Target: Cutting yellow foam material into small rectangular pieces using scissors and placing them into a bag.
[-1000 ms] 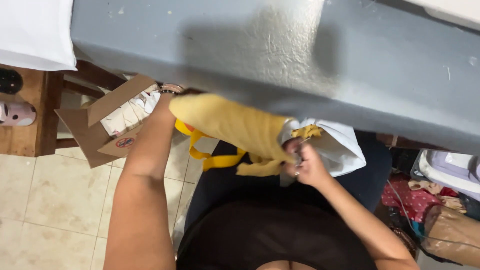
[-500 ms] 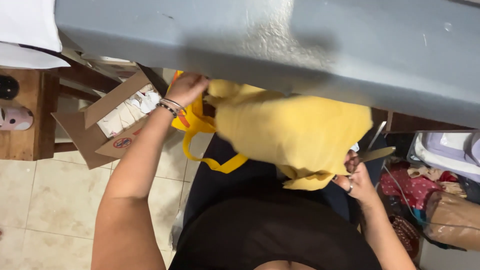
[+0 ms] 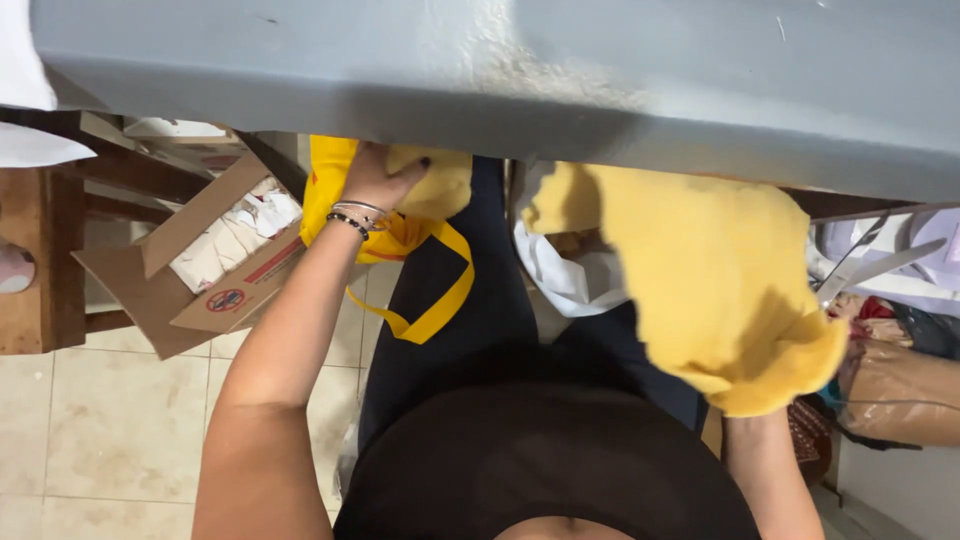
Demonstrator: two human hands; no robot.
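My left hand point(image 3: 375, 180) presses flat, fingers spread, on the yellow bag point(image 3: 400, 215) under the grey tabletop point(image 3: 600, 70) edge. Right hand is hidden under the yellow cloth point(image 3: 700, 270) draped over it, grip unclear. Cardboard box point(image 3: 190, 270) sits left on the floor.

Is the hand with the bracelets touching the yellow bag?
Touching. In the head view, the left hand lies flat on the yellow bag, its fingers spread over the bag's top with no gap showing.
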